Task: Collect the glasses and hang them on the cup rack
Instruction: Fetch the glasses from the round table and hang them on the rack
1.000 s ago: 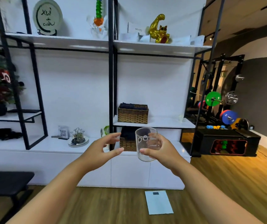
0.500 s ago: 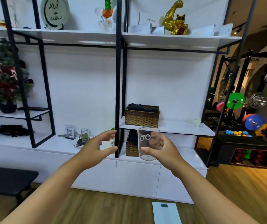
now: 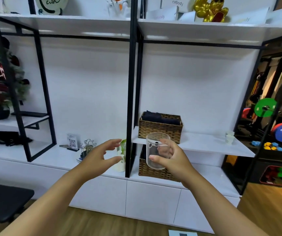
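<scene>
Here, a person stands before a white shelving unit (image 3: 196,145) with a black metal frame, both arms raised toward it. The right hand (image 3: 172,157) grasps a clear drinking glass (image 3: 155,150), thumb on the near wall and fingers curled round the far side, holding it upright in front of the unit's central black post (image 3: 131,99). The left hand (image 3: 99,158) is released, its fingers spread and lightly bent, gripping nothing, just left of that post. Beyond the left hand, on the unit's low counter, stands a small wire cup rack (image 3: 87,145) on what appears to be a plate, partly hidden and too small to read clearly; a QR-code sign (image 3: 72,143) stands just left of it. Right of the post, a woven basket (image 3: 160,127) of dark cloth sits on the middle shelf, a second basket (image 3: 151,169) below it behind the glass. A small white cup (image 3: 121,163) stands beside the post, near the left thumb.
</scene>
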`<move>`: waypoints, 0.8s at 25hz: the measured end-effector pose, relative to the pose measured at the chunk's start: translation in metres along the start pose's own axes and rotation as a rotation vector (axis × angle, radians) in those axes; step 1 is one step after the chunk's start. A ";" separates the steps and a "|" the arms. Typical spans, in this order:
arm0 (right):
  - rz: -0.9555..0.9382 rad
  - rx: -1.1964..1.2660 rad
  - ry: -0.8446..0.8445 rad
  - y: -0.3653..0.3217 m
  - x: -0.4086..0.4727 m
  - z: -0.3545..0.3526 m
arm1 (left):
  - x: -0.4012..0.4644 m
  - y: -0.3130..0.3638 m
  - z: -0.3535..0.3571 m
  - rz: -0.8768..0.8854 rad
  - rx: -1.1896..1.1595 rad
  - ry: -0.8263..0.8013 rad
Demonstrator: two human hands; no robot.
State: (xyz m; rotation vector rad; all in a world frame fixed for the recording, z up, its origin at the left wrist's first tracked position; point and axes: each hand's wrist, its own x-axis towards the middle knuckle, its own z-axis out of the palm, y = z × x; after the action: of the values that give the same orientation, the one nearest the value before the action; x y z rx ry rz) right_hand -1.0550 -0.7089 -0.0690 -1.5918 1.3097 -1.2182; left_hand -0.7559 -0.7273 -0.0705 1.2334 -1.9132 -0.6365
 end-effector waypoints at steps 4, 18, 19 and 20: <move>0.027 0.046 -0.038 0.020 0.055 0.020 | 0.037 -0.037 0.000 -0.030 0.007 -0.005; -0.002 0.115 -0.344 0.087 0.303 0.118 | 0.169 -0.140 -0.025 -0.209 -0.007 0.161; -0.018 0.111 -0.372 0.090 0.320 0.126 | 0.177 -0.146 -0.026 -0.217 0.009 0.197; -0.033 0.103 -0.404 0.093 0.334 0.136 | 0.186 -0.152 -0.027 -0.227 0.015 0.235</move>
State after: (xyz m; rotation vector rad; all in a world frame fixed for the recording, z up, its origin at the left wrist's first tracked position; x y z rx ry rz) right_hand -0.9405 -1.0595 -0.1228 -1.6811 0.9524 -0.9046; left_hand -0.6984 -0.9589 -0.1057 1.4799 -1.6013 -0.5654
